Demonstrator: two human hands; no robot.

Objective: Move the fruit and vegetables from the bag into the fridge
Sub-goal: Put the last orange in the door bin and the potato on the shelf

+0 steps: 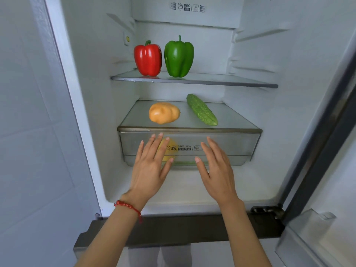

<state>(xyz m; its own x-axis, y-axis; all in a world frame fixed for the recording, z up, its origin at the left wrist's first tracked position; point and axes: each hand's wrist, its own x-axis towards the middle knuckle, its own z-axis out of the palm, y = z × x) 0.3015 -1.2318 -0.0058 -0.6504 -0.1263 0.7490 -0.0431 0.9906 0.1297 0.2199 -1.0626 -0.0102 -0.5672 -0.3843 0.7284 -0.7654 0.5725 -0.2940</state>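
Fridge (92, 116) crisper drawer (227, 145) sits flush under its shelf edge; left hand (149, 166) and right hand (216, 166) spread flat, empty, before it.

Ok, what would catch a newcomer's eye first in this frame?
The glossy red bell pepper and green bell pepper stand upright side by side on the upper glass shelf. Below, both bare hands, left hand and right hand, spread open before the clear crisper drawer.

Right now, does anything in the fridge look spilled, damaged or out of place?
Nothing stands out. The red bell pepper and green bell pepper stand upright on the upper glass shelf; the orange potato and bumpy green bitter gourd lie apart below.
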